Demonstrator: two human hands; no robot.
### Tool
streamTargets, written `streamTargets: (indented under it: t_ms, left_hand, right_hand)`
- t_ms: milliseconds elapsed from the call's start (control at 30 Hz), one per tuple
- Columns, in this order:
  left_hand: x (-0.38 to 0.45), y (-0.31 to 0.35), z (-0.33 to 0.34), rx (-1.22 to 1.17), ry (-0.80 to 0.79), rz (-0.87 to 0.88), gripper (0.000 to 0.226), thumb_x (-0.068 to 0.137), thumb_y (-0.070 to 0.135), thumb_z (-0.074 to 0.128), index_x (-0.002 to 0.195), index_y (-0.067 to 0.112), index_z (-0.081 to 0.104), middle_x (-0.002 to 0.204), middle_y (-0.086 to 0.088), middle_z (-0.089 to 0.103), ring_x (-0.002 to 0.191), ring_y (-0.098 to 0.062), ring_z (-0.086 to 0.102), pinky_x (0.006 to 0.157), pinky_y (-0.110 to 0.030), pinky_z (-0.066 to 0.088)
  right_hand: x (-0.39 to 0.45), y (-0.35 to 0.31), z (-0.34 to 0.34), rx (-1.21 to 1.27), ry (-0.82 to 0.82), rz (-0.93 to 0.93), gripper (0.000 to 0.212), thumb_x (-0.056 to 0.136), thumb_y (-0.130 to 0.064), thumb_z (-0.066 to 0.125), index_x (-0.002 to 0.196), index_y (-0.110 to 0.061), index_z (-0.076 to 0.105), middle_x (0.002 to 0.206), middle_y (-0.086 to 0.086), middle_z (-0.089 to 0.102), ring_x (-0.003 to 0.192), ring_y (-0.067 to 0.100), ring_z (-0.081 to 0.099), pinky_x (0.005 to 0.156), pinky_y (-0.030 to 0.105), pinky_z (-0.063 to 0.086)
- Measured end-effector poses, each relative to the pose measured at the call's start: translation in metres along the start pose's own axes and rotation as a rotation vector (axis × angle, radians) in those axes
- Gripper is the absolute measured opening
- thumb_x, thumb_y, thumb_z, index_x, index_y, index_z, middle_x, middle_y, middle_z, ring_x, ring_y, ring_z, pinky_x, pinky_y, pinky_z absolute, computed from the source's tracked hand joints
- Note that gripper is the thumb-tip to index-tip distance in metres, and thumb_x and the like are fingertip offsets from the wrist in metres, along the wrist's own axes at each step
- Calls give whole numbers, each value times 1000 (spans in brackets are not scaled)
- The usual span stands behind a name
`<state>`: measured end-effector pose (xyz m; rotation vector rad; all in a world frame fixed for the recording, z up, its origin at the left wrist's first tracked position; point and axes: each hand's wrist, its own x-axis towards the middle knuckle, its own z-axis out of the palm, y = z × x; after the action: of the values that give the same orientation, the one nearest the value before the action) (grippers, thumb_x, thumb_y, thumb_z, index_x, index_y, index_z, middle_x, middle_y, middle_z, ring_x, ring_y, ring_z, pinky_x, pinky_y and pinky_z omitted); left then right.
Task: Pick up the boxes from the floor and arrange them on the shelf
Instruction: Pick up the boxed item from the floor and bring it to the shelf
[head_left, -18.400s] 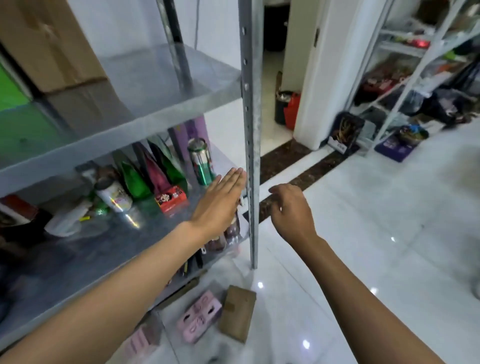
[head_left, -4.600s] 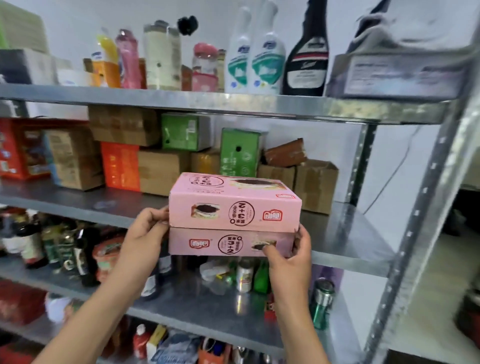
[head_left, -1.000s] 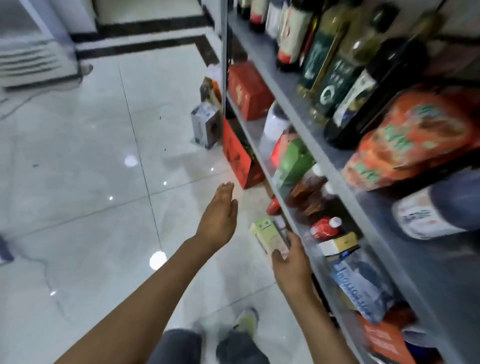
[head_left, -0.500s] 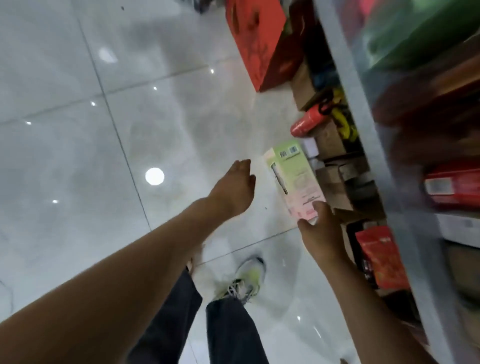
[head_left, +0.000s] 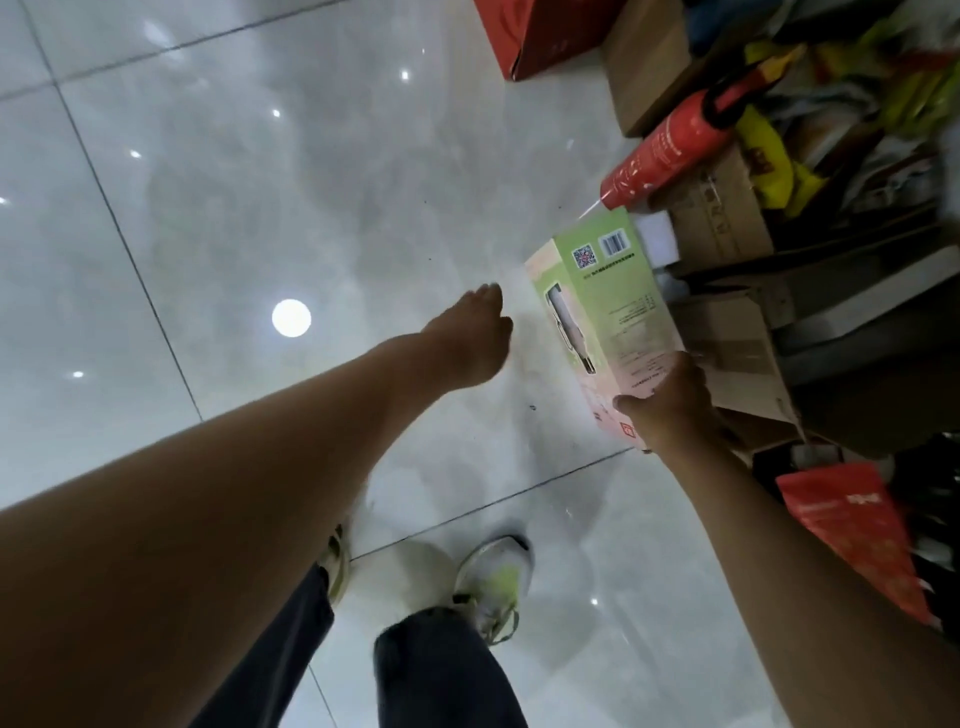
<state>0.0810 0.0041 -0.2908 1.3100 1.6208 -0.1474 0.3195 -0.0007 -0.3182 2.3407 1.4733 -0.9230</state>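
One green-and-pink box (head_left: 605, 306) is in the grasp of the right hand (head_left: 670, 408), which grips its near lower end; the box is tilted, barcode end pointing away from the person, above the floor (head_left: 260, 208) and just beside the clutter at the shelf base. The left hand (head_left: 467, 345) holds nothing; it is extended over the tiles to the left of the box, not touching it, fingers loosely bent downward. Two hands in view, one box held. Beside the box: one red canister (head_left: 670, 143) lying tilted across brown cartons (head_left: 722, 208), of which at least three are visible. One red carton (head_left: 535, 31) stands at the top edge; one red bag (head_left: 852, 540) lies at lower right. Two shoes (head_left: 493, 577) stand on the tiles.
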Motion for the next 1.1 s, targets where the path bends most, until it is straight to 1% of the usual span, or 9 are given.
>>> streamTargets:
  t_ms: [100,200,267,400,533,633,833,967,1100]
  left_hand:
    - [19,3,20,-69,-74,-73,45,102,21,28,144,5,25,150,-17,31,135,-30,35,105,-33,30]
    - [28,7,34,-129,-52,-73,58,103,24,27,152,9,1,161,-10,9,146,-26,17,115,-35,21]
    - [33,6,38,-145,-19,-76,63,103,27,28,152,12,-8,161,-8,4,147,-25,14,117,-37,20]
    - [34,-5,42,-179,-25,-115,64,103,28,29,152,12,-8,161,-8,4,147,-25,15,117,-35,20]
    - [30,-13,48,-213,-6,-187,60,103,26,29,152,8,0,156,-14,23,139,-31,32,108,-35,30]
    - [25,-19,54,-262,-10,-245,58,102,27,30,151,5,6,151,-16,34,131,-34,41,103,-38,35]
    - [-10,-35,52,-563,-13,-365,54,103,31,34,150,9,18,149,-16,35,136,-32,37,106,-36,32]
    - [-42,-49,35,-784,37,-369,57,102,40,35,151,14,20,156,-6,24,143,-24,25,112,-34,24]
    - [-73,-58,6,-1119,91,-400,70,89,64,45,145,22,38,149,-3,41,138,-21,36,115,-43,26]
  right_hand:
    - [22,9,4,-30,8,-24,109,57,-29,92,143,-11,28,136,16,41,126,39,43,93,56,49]
    - [39,11,2,-110,-2,-76,125,53,-44,91,149,-19,17,140,12,40,128,36,42,100,52,45]
    - [49,11,2,-122,0,-93,128,50,-52,89,150,-25,13,140,9,43,125,36,46,97,51,47]
    - [59,16,9,-162,-8,-142,129,52,-51,89,151,-27,10,139,11,45,123,36,48,97,50,47]
    - [60,19,22,-233,14,-131,133,54,-47,89,152,-25,1,142,20,38,127,42,43,100,54,44]
    - [54,11,27,-223,34,-110,129,53,-47,87,150,-23,6,137,20,42,121,42,45,95,51,47]
    - [12,-7,21,304,-105,-61,96,49,-44,85,130,-39,37,116,-8,61,97,20,64,80,37,56]
    - [-29,-22,5,721,-283,-27,81,56,-24,90,126,-31,51,104,-3,71,87,17,71,69,32,57]
    - [-64,-42,-16,949,-496,-64,77,54,-30,82,127,-27,57,106,7,74,96,25,70,77,34,51]
